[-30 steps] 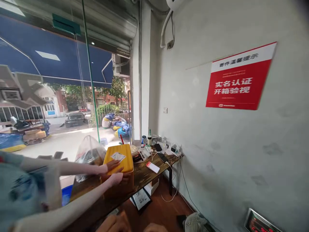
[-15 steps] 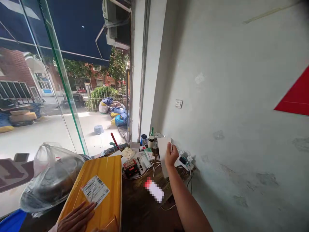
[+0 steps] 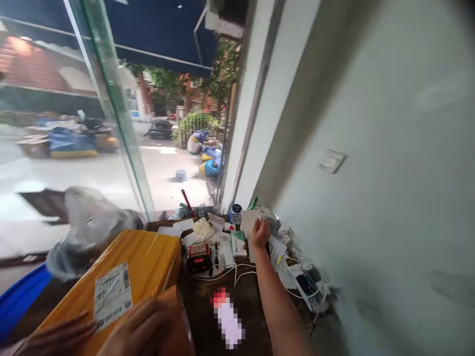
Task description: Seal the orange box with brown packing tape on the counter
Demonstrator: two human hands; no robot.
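My left hand (image 3: 139,324) is blurred at the bottom, its fingers bent over an orange package (image 3: 180,321) that overlaps the near end of a yellow-orange taped box (image 3: 148,252). A white printed label (image 3: 112,294) is stuck on the box. Farther left, a second hand (image 3: 67,333), seemingly another person's, rests flat on the box beside the label. My right hand (image 3: 261,232) reaches out over the dark table, fingers closed on the edge of a white card (image 3: 249,222) held upright. Part of the card is hidden behind the hand and forearm.
On the table (image 3: 208,306) lie a red-and-black device (image 3: 198,258), a green-and-white box (image 3: 238,244), a pixelated red-and-white item (image 3: 229,319) and white cables. A power strip (image 3: 306,284) sits by the wall. A plastic-wrapped bundle (image 3: 89,222) stands left, near the glass.
The view has turned left and tilted. The box has shifted left in view; my left hand now shows more fully over the orange package. My right hand still holds the white card.
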